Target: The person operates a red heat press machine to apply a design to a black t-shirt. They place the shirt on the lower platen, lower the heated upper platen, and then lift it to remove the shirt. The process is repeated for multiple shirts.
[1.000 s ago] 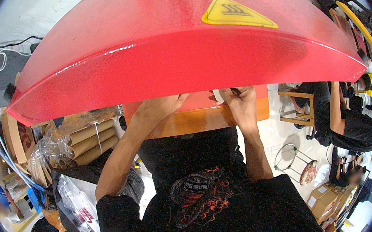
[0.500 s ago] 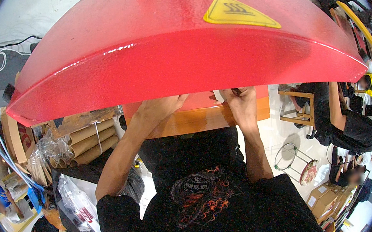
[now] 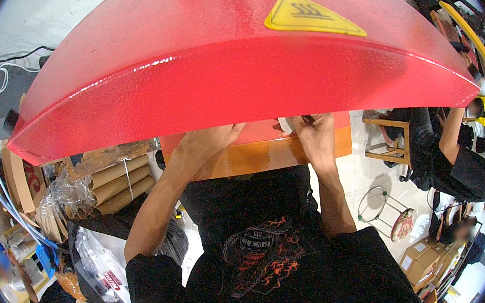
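A large red machine hood (image 3: 235, 86) with a yellow triangular warning sticker (image 3: 311, 15) spans the upper view and hides what lies beneath it. Under its front edge, my left hand (image 3: 211, 140) rests over a red surface (image 3: 261, 132) with an orange-brown front edge (image 3: 255, 157). The fingers that show there are stretched toward the right; the others are covered by the hood. My right hand (image 3: 316, 134) is at the same surface, its fingers curled and partly hidden. Beside its fingers a small pale piece (image 3: 285, 125) shows, too little of it to name.
Brown cardboard rolls (image 3: 120, 183) are stacked at left, by a black bag (image 3: 102, 257) of plastic packets. A wooden stool (image 3: 387, 138), a round-seated stool (image 3: 402, 225) and cardboard boxes (image 3: 420, 263) stand at right. Co-workers (image 3: 466, 168) are on both sides.
My hands and the red hood look the same. The co-worker at right has shifted and bent an arm; the person at far left has moved an arm up.
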`<state>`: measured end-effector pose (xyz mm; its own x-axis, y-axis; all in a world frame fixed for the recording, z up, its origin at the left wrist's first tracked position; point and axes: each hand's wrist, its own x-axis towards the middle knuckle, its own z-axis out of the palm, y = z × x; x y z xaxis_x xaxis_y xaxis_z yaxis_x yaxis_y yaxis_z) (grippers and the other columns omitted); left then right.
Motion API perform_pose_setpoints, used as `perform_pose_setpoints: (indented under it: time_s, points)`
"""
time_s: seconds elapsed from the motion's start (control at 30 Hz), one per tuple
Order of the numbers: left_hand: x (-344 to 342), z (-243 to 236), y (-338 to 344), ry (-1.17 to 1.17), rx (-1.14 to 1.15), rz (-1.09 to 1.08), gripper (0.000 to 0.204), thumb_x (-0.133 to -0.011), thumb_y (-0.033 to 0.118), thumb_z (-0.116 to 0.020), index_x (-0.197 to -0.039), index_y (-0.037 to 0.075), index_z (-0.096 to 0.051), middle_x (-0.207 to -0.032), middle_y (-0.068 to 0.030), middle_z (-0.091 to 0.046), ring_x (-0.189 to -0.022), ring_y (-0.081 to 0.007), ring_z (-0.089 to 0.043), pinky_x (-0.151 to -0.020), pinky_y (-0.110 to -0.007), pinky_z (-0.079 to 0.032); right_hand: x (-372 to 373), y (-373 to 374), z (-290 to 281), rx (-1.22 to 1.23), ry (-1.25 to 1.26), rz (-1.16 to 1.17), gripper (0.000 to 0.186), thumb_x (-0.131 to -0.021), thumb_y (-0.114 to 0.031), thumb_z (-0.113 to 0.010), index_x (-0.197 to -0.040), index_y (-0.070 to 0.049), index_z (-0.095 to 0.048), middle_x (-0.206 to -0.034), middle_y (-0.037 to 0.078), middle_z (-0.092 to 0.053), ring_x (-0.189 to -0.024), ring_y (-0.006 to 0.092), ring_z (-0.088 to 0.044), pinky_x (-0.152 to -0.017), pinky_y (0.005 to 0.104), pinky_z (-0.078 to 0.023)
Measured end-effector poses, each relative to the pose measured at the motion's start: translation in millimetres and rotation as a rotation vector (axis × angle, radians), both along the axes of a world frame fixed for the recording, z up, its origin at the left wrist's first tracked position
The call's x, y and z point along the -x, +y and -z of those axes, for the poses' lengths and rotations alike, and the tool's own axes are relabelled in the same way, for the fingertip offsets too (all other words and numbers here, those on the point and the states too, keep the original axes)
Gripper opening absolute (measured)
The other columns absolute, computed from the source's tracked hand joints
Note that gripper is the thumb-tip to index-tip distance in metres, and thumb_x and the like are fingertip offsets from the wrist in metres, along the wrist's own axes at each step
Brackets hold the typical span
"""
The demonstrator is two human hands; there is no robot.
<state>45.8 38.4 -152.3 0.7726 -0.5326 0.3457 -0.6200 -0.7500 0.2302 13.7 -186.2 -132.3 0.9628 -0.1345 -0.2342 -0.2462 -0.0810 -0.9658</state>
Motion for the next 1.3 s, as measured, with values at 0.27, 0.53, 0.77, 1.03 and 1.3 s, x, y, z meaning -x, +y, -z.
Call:
perform_pose_setpoints:
  time_s: [0.27,0.53,0.77,1.03,1.3]
  points:
    - [0,-2,-3,0.09,0.051,-0.029,0.028,-0.089,0.029,-0.071,-0.106,0.006,-0.072,-0.096,-0.0143,-0.072,-0.089,-0.0338,-0.068,-0.083,-0.046,-0.053,0,2,-7,-0.016,-0.033,-0.025,0.017,-0.097,-0.001,-0.059,-0.102,0.008,-0.072,-0.083,0.014,-0.074,-0.073,0.0209,-0.074,-0.065,0.0331,-0.063]
    - [-1,-2,-2,0.095,0.095,-0.007,0.028,-0.09,0.027,-0.07,-0.106,0.005,-0.071,-0.098,-0.0162,-0.072,-0.09,-0.0346,-0.068,-0.084,-0.047,-0.054,0,2,-7,-0.009,-0.037,-0.017,0.016,-0.096,0.001,-0.058,-0.101,0.008,-0.072,-0.082,0.014,-0.074,-0.073,0.0209,-0.074,-0.064,0.0333,-0.063]
    - [-2,0,-3,0.131,0.085,-0.015,0.029,-0.092,0.028,-0.069,-0.107,0.004,-0.071,-0.101,-0.0166,-0.072,-0.093,-0.0347,-0.068,-0.085,-0.048,-0.053,3,-13,-2,-0.068,-0.132,0.086,0.015,-0.096,0.001,-0.059,-0.099,0.009,-0.07,-0.084,0.011,-0.073,-0.075,0.0203,-0.073,-0.061,0.0331,-0.061]
    - [-1,-6,-4,0.158,0.105,-0.024,0.03,-0.092,0.03,-0.067,-0.107,0.005,-0.071,-0.097,-0.0168,-0.072,-0.09,-0.0343,-0.068,-0.084,-0.047,-0.053,4,-74,-18,0.477,-0.115,0.186,0.017,-0.094,-0.01,-0.069,-0.101,0.004,-0.074,-0.091,0.011,-0.073,-0.074,0.0174,-0.066,-0.064,0.0316,-0.057]
    - [-5,-26,-9,0.261,0.199,0.008,0.031,-0.095,0.031,-0.065,-0.11,0.004,-0.07,-0.099,-0.0165,-0.071,-0.093,-0.0338,-0.067,-0.084,-0.046,-0.052,3,-67,-32,0.875,-0.248,0.142,0.023,-0.091,-0.013,-0.072,-0.107,0.004,-0.073,-0.116,0.015,-0.067,-0.079,0.0185,-0.063,-0.072,0.0298,-0.05]
